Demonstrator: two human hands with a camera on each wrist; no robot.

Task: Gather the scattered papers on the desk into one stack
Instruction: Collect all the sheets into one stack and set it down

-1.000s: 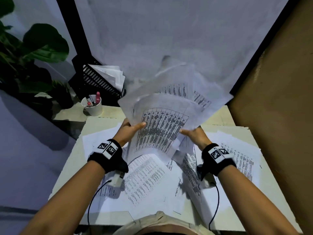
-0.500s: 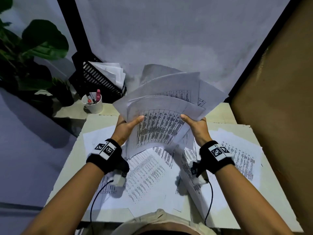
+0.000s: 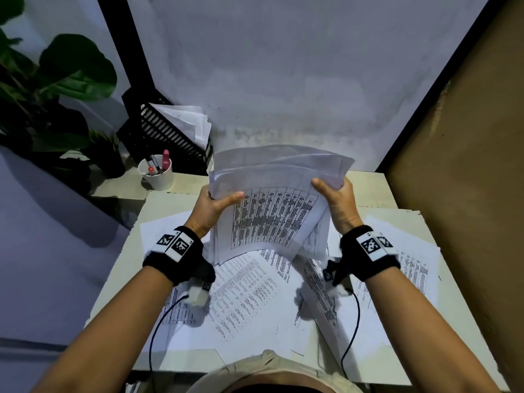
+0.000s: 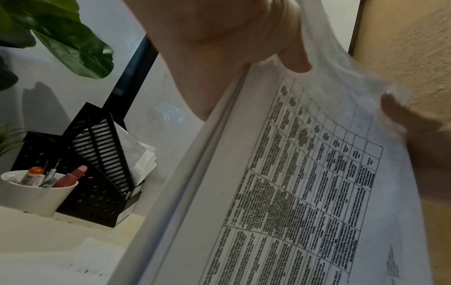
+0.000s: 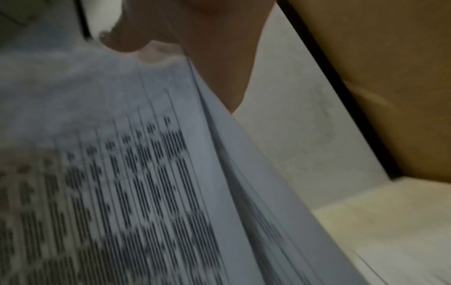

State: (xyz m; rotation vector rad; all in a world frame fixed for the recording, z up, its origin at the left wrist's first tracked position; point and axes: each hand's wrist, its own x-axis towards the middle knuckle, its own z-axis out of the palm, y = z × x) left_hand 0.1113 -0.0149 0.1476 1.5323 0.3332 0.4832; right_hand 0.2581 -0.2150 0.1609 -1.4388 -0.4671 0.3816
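Observation:
I hold a bundle of printed sheets (image 3: 272, 219) upright above the middle of the desk. My left hand (image 3: 215, 204) grips its left edge, thumb on the front sheet. My right hand (image 3: 336, 198) grips the right edge the same way. The sheets carry tables of dark text and their tops curl away from me. In the left wrist view the bundle (image 4: 305, 183) fills the right half under my left hand (image 4: 244, 38). The right wrist view shows the blurred bundle (image 5: 122, 183) under my right hand (image 5: 195, 38). More loose papers (image 3: 246, 293) lie spread flat on the desk (image 3: 175, 202).
A white cup (image 3: 157, 175) with pens stands at the desk's back left. Behind it a black file holder (image 3: 167, 134) holds papers. A leafy plant (image 3: 56, 80) is at far left. A tan wall (image 3: 467, 165) borders the desk on the right.
The fanned sheets have been drawn together into a tighter, squarer bundle. Both hands have shifted up toward the bundle's top edge and further apart.

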